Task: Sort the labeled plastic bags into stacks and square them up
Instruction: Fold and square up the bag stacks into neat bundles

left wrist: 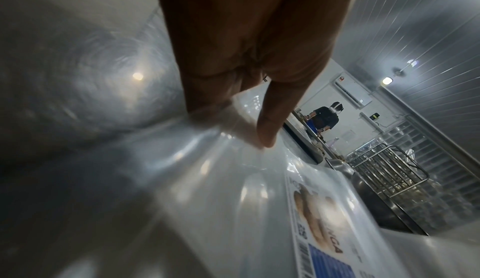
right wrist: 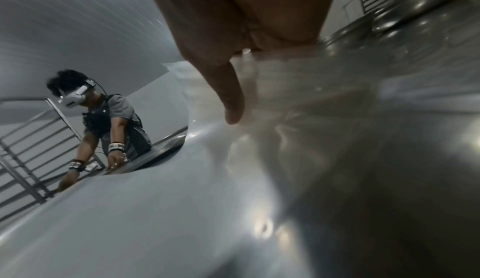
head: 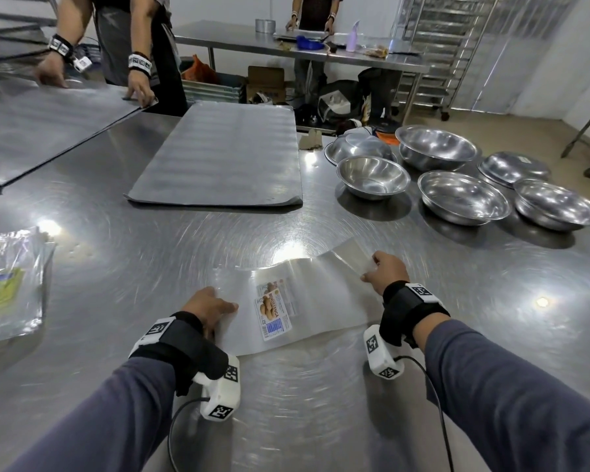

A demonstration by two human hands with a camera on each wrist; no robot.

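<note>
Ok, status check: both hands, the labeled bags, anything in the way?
Left hand and right hand each grip an end of the labeled bag stack. Stack flat on steel table. Steel bowls well clear.

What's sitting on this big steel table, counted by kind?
Steel bowls: 6
Piles of labeled plastic bags: 2, one held by the left hand and right hand, one at the left
Flat metal sheets: 2
Total: 10

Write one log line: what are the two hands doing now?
left hand: holds bag end | right hand: pinches other end | labeled bags: on steel table | second stack: far left
</note>
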